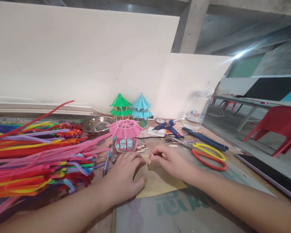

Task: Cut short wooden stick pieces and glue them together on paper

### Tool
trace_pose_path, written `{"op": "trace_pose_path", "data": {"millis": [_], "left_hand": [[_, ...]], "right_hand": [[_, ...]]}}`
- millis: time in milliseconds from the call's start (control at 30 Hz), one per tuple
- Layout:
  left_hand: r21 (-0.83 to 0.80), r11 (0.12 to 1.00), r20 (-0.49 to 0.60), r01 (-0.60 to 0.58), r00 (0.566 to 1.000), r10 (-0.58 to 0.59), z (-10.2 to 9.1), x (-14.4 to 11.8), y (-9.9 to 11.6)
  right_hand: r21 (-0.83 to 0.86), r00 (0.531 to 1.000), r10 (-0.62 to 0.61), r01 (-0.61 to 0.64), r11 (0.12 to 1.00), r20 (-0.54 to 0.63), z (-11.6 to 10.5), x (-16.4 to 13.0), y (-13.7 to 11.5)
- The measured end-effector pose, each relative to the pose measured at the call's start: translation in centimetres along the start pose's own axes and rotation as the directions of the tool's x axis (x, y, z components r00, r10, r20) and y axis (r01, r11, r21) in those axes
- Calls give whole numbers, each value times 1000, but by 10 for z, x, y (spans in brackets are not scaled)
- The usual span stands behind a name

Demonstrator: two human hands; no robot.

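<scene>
My left hand [126, 176] rests at the left edge of a yellow sheet of paper [163, 186], thumb apart from the fingers and nothing visible in its grasp. Over that sheet, my right hand [167, 161] pinches a small pale wooden stick [149, 161] between thumb and fingertips. Just beyond my hands stands a miniature pavilion [126, 129] with a pink fringed roof and pink posts. Short wooden sticks [142, 149] lie loose beside its base. To the left of my left hand is a pen [107, 160].
Bundled coloured pipe cleaners [38, 158] fill the left side. Behind are green [120, 102] and blue [141, 103] pavilions and a metal bowl [97, 124]. Right lie a glue gun [169, 127], scissors [208, 155], dark-handled pliers [205, 138], a phone [269, 174] and a plastic jar [197, 110].
</scene>
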State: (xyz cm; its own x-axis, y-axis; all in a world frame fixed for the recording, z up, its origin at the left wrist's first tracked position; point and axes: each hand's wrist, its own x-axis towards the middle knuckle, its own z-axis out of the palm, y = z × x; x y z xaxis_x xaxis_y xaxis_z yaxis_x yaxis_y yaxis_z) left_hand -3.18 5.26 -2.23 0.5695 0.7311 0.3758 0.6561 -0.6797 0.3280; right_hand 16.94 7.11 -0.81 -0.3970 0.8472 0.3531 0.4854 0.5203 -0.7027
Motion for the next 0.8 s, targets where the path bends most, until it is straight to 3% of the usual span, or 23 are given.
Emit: {"op": "trace_pose_path", "data": {"millis": [167, 267, 433, 533, 633, 733, 800], "left_hand": [[24, 1000, 41, -15, 999, 14, -2, 1, 3], [39, 999, 63, -8, 998, 5, -3, 2, 5], [53, 999, 90, -11, 996, 6, -3, 2, 5], [55, 998, 101, -3, 995, -3, -3, 2, 5], [52, 999, 99, 1, 995, -6, -3, 2, 5], [57, 998, 111, -2, 994, -5, -2, 1, 5], [64, 998, 122, 0, 993, -8, -2, 1, 6]], "right_hand": [[-141, 968, -220, 236, 961, 124, 10, -9, 0], [-208, 945, -284, 313, 927, 161, 15, -11, 0], [-272, 929, -317, 361, 892, 193, 14, -8, 2], [-341, 945, -274, 320, 884, 177, 9, -6, 3], [-276, 968, -200, 236, 932, 150, 7, -7, 4], [-182, 952, -222, 261, 948, 210, 9, -9, 5], [-216, 946, -251, 293, 931, 204, 10, -8, 7]]}}
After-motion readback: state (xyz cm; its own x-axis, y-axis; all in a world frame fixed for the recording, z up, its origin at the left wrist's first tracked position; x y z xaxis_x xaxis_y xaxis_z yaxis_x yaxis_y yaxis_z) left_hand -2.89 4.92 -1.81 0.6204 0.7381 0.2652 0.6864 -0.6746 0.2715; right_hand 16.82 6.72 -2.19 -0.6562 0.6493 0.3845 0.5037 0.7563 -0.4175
